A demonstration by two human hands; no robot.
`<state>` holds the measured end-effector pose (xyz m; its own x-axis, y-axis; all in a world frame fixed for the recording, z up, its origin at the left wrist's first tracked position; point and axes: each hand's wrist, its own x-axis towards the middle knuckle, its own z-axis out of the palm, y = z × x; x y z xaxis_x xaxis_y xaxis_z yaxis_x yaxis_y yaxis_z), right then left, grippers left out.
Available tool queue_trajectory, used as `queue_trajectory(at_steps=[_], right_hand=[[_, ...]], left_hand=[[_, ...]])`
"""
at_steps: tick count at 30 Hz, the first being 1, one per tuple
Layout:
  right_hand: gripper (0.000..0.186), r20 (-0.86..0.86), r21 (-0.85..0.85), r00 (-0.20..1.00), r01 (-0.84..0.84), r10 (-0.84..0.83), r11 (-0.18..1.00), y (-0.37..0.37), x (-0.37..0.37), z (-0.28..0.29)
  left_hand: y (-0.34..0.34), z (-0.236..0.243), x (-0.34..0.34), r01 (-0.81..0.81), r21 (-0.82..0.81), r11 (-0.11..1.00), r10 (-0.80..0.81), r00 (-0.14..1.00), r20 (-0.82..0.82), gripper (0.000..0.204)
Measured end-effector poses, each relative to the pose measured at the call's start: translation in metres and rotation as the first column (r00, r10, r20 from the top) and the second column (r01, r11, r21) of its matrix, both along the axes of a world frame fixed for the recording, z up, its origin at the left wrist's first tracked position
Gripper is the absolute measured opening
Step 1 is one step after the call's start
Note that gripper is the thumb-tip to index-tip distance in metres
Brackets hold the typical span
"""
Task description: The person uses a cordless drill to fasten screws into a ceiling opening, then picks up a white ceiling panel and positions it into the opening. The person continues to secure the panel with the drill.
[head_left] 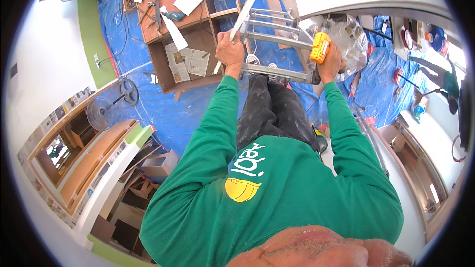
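My left hand (230,52) is closed around a long, narrow white strip (244,16), which slants up past the fist with its lower end showing below. My right hand (330,63) grips a yellow tool (320,47) with dark marks; its exact kind is hard to make out, since the fingers and palm cover part of it. Between and beyond both hands is a metal stepladder (277,38) with several rungs. My shoes (253,60) show just below it, under dark dusty trousers.
Blue sheeting (185,111) covers the floor. Ahead to the left, a brown cabinet (204,37) carries a teal power tool (173,16), hand tools and white sheets. A fan (101,112) stands at left. Clear plastic (349,44) lies by my right hand; another person (448,86) is at far right.
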<state>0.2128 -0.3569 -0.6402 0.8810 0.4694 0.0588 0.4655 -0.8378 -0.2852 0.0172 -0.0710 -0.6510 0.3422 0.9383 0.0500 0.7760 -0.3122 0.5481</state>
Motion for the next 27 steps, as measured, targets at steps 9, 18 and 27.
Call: queue_trajectory(at_steps=[9, 18, 27], right_hand=[[0.065, -0.03, -0.199, 0.998, 0.055, -0.062, 0.978, 0.013, 0.002, 0.001], [0.046, -0.137, -0.193, 0.99, -0.06, 0.033, 0.979, 0.02, 0.019, 0.032], [0.025, -0.001, 0.418, 0.928, -0.337, 0.372, 0.843, 0.125, -0.041, 0.286]], left_hand=[[0.003, 0.001, 0.0, -0.03, -0.1, 0.994, 0.036, 0.998, 0.057, 0.025], [-0.004, -0.005, 0.004, -0.068, -0.172, 0.983, 0.086, 0.991, 0.099, 0.03], [-0.007, -0.003, 0.002, -0.115, -0.187, 0.975, 0.139, 0.983, 0.121, 0.026]])
